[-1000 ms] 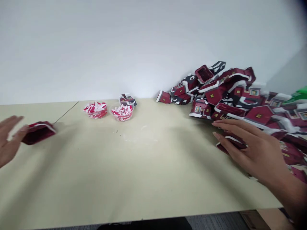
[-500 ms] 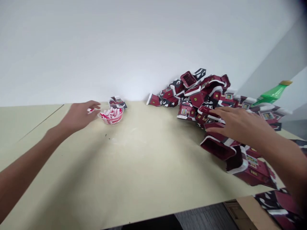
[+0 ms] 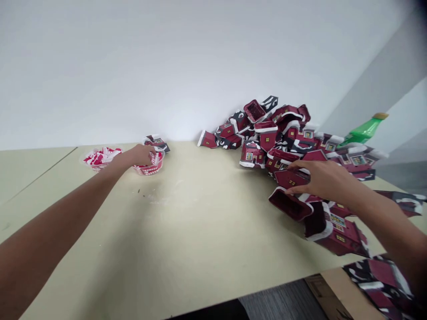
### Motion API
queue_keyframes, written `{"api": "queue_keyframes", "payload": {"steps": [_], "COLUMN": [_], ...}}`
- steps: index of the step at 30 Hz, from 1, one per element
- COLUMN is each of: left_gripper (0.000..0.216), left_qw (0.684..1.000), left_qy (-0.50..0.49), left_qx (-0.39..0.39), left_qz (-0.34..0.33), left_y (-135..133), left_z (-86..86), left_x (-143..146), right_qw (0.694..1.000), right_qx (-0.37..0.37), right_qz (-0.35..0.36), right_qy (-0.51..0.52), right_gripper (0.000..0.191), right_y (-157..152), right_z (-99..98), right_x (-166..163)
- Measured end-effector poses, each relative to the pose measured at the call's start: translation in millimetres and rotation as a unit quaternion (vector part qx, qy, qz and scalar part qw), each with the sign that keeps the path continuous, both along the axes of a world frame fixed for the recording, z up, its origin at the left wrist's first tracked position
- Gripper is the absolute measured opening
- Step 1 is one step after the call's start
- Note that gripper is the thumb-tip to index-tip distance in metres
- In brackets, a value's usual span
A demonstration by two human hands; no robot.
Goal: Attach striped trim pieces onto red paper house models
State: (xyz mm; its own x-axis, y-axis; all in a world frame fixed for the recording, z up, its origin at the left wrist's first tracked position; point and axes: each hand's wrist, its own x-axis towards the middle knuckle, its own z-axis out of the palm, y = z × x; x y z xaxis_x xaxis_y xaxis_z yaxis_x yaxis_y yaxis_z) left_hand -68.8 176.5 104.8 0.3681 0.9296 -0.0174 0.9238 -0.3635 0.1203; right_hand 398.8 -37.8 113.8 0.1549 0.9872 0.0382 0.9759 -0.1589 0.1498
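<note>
My left hand (image 3: 142,155) reaches down into a small clear basket (image 3: 147,170) of red-and-white pieces, its fingertips partly hidden among them. What those fingers hold, if anything, does not show. At the right, my right hand (image 3: 322,180) has its thumb and fingers around a dark red toy house (image 3: 291,179) with small yellow windows, lying in a heap of similar snow-trimmed houses. Just below that hand, another house (image 3: 290,205) lies with its hollow open base facing me.
A second clear container (image 3: 100,159) of red-and-white pieces stands left of the basket. Behind the basket lies a single house (image 3: 156,142) near the wall. A green bottle (image 3: 363,131) leans behind the heap. More houses fill a cardboard box (image 3: 336,284) below the table edge.
My left hand has moved right, from beside the basket into it, uncovering the second container. My right hand is now around a house in the heap. The view has shifted slightly.
</note>
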Motion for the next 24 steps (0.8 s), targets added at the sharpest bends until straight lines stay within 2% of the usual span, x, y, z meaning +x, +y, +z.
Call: {"api": "queue_keyframes", "payload": {"steps": [4, 8, 11, 16, 20, 24], "left_gripper": [0.033, 0.033, 0.03, 0.024, 0.02, 0.021], "left_qw": [0.999, 0.998, 0.997, 0.994, 0.988, 0.975], "left_qy": [0.022, 0.008, -0.008, -0.046, -0.079, -0.125], "left_qx": [0.023, 0.054, 0.071, 0.088, 0.103, 0.147], "left_qz": [-0.009, -0.019, -0.003, 0.038, 0.077, 0.113], "left_y": [-8, -15, -13, -8, -9, -20], "left_z": [-1.9, -3.9, -5.3, -3.1, 7.0, 22.9], "left_x": [4, 5, 4, 5, 7, 9], "right_qw": [0.999, 0.993, 0.978, 0.942, 0.904, 0.857], "right_qx": [0.009, 0.053, 0.092, 0.116, 0.173, 0.231], "right_qz": [0.018, 0.019, 0.011, 0.029, 0.082, 0.174], "right_qy": [0.039, 0.102, 0.189, 0.313, 0.383, 0.426], "right_gripper": [0.061, 0.079, 0.091, 0.087, 0.085, 0.07], "right_y": [0, 0, 3, 13, 22, 30], "right_z": [6.2, 7.6, 8.5, 11.8, 20.3, 19.9], "right_x": [-4, 4, 11, 7, -17, -76]}}
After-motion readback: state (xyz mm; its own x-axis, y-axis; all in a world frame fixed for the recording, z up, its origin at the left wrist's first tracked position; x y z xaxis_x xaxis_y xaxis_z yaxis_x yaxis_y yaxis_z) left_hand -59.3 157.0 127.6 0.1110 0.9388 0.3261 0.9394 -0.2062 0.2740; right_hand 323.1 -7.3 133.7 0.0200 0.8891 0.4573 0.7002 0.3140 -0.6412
